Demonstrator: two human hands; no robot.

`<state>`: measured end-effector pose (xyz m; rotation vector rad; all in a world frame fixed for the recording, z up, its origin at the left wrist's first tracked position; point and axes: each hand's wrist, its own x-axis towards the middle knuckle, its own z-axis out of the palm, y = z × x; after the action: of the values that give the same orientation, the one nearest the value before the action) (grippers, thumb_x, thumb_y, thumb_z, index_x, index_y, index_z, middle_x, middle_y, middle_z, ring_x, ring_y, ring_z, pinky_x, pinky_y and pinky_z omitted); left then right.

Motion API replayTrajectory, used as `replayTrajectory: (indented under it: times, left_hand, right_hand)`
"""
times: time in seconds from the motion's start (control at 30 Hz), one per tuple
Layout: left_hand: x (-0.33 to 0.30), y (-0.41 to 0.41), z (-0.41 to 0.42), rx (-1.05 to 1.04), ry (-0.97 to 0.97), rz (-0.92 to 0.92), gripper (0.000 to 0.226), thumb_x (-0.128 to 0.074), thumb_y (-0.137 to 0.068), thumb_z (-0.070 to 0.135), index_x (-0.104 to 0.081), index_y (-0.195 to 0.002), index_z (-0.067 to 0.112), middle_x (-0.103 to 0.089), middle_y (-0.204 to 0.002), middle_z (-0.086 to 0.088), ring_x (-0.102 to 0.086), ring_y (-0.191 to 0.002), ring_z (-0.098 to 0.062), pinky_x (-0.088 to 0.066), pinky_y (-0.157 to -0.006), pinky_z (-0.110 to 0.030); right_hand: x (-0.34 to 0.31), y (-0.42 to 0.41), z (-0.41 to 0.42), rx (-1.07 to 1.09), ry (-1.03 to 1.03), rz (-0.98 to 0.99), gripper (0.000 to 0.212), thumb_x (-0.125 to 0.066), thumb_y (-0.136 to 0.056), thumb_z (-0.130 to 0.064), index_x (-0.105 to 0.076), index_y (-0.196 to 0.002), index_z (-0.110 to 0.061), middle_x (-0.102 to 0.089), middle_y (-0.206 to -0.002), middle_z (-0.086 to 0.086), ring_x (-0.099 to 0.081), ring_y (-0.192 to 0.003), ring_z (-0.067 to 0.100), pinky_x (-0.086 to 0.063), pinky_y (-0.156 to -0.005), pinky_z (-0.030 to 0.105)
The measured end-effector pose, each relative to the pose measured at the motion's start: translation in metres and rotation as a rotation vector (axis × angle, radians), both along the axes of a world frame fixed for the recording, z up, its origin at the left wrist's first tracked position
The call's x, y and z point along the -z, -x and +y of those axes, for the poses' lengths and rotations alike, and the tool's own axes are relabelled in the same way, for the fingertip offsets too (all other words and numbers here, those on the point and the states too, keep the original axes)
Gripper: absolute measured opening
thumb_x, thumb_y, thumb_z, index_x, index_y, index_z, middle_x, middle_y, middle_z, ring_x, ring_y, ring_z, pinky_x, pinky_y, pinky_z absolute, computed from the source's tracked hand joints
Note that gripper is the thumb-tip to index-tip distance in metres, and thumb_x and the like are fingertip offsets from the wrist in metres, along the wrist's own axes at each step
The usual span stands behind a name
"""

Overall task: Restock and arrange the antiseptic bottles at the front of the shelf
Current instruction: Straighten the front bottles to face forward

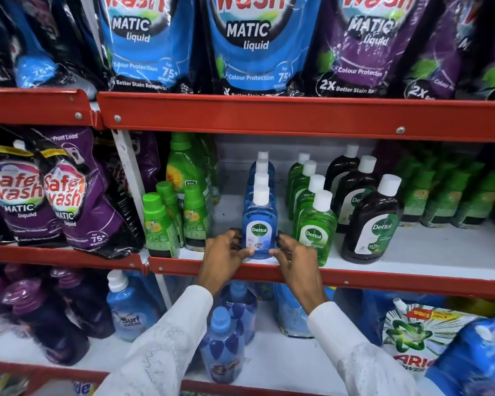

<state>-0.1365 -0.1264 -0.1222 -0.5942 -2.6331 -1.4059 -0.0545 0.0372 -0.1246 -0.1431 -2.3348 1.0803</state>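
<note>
Left hand [226, 252] and right hand [293, 254] cupped on either side of the front blue translucent plastic antiseptic bottle with white cap [259, 224], fingertips pressing its lower flanks; label facing out. Standing at the very lip of the white shelf with red metal edge [412, 284], heading a single file of matching blue bottles. Just beside, to the right, a row of green translucent antiseptic bottles [313, 224], then dark brown ones [372, 221]. Likely squaring up the front. Risk: pulled too far forward, toppling over the edge; uneven pressure twisting the label or nudging the green neighbour.
</note>
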Motion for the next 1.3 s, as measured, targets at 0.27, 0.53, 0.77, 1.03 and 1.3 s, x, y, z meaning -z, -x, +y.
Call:
replayTrajectory:
  times: [0.27, 0.53, 0.77, 1.03, 1.3]
  left_hand:
    - [-0.004, -0.083, 0.041, -0.161, -0.281, 0.364, 0.015, -0.071, -0.080, 0.005, -0.065, -0.089, 0.017, -0.069, -0.087, 0.000, -0.061, -0.076, -0.009, -0.045, -0.075, -0.010]
    - [0.005, -0.063, 0.102, 0.082, 0.036, 0.206, 0.044, -0.056, -0.087, 0.034, -0.050, -0.126, 0.015, -0.071, -0.111, -0.014, -0.067, -0.095, -0.030, -0.056, -0.084, -0.044]
    - [0.003, -0.055, 0.110, 0.035, 0.019, 0.171, 0.018, -0.068, -0.086, 0.025, -0.063, -0.100, 0.014, -0.077, -0.096, -0.009, -0.070, -0.088, -0.027, -0.056, -0.078, -0.040]
    - [0.009, -0.052, 0.112, 0.005, 0.009, 0.196, 0.017, -0.068, -0.087, 0.027, -0.064, -0.098, 0.014, -0.077, -0.096, -0.009, -0.071, -0.086, -0.023, -0.056, -0.077, -0.034]
    - [0.008, -0.058, 0.112, -0.005, -0.020, 0.201, 0.018, -0.068, -0.089, 0.021, -0.064, -0.104, 0.011, -0.076, -0.101, -0.009, -0.070, -0.086, -0.015, -0.054, -0.078, -0.018]
  right_hand:
    - [0.016, -0.064, 0.051, 0.379, 0.056, 0.380, 0.022, -0.078, -0.083, -0.013, -0.075, -0.104, -0.015, -0.077, -0.098, -0.001, -0.073, -0.084, 0.012, -0.061, -0.082, 0.037]
    - [0.010, -0.048, 0.078, 0.242, 0.124, 0.121, 0.034, -0.074, -0.087, -0.017, -0.069, -0.118, -0.007, -0.077, -0.108, 0.008, -0.072, -0.093, 0.012, -0.056, -0.094, 0.030]
    - [0.008, -0.040, 0.093, 0.185, 0.140, 0.062, 0.030, -0.071, -0.089, -0.012, -0.069, -0.117, -0.003, -0.076, -0.108, 0.012, -0.068, -0.091, 0.010, -0.055, -0.092, 0.027]
    - [0.008, -0.035, 0.101, 0.142, 0.126, 0.028, 0.031, -0.072, -0.089, -0.014, -0.069, -0.117, -0.003, -0.076, -0.110, 0.011, -0.066, -0.091, 0.005, -0.037, -0.075, -0.009]
    - [0.008, -0.040, 0.104, 0.105, 0.168, 0.046, 0.034, -0.076, -0.085, -0.019, -0.070, -0.116, -0.007, -0.077, -0.107, 0.004, -0.069, -0.089, 0.002, -0.043, -0.079, -0.004]
